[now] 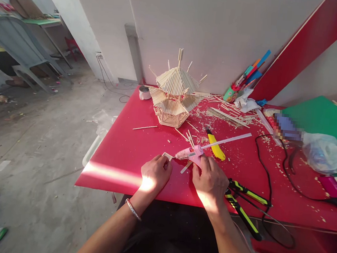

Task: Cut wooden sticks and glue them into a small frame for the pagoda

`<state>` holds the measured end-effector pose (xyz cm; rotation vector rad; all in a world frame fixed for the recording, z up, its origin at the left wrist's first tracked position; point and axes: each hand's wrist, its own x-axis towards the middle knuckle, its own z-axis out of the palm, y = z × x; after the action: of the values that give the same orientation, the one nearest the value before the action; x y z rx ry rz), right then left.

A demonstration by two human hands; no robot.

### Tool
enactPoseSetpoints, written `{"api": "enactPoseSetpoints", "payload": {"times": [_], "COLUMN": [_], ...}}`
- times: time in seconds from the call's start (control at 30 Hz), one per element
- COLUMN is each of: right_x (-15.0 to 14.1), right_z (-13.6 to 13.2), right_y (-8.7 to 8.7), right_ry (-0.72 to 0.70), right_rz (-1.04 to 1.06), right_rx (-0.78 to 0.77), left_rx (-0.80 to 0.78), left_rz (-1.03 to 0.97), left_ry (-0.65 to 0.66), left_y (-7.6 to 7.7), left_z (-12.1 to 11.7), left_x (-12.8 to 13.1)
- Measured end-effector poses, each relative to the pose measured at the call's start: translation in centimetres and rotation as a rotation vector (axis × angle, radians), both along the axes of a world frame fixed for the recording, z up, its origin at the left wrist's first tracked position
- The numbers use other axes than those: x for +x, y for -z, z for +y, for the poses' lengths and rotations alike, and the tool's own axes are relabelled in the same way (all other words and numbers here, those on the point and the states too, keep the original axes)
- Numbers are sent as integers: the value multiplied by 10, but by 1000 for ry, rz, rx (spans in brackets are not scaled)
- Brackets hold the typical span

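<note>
Both hands, left [155, 174] and right [210, 180], work near red table's [118, 157] front edge.

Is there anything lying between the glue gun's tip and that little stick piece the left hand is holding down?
Nothing visible does. The pink glue gun, held by the right hand, points its nozzle straight at the small stick piece under the left hand; only bare red table shows between them.
</note>
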<state>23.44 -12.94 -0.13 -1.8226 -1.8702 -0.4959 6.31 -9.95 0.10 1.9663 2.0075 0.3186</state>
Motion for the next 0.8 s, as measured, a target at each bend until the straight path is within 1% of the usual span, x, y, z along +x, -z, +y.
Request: {"api": "enactPoseSetpoints", "payload": {"times": [0.4,0.63,0.8], "right_x": [2,3,2], "right_z": [-1,0,0], "right_y": [2,2,4], "right_ry": [9,13,15], "right_rz": [19,23,32], "right_rx": [12,-10,-19], "left_rx": [39,73,100], "left_rz": [-40,-71,-127], "left_ry": [27,17,30], "left_y": [2,4,5], "left_z": [-2,-3,-2], "left_x": [-4,-4,-7]}}
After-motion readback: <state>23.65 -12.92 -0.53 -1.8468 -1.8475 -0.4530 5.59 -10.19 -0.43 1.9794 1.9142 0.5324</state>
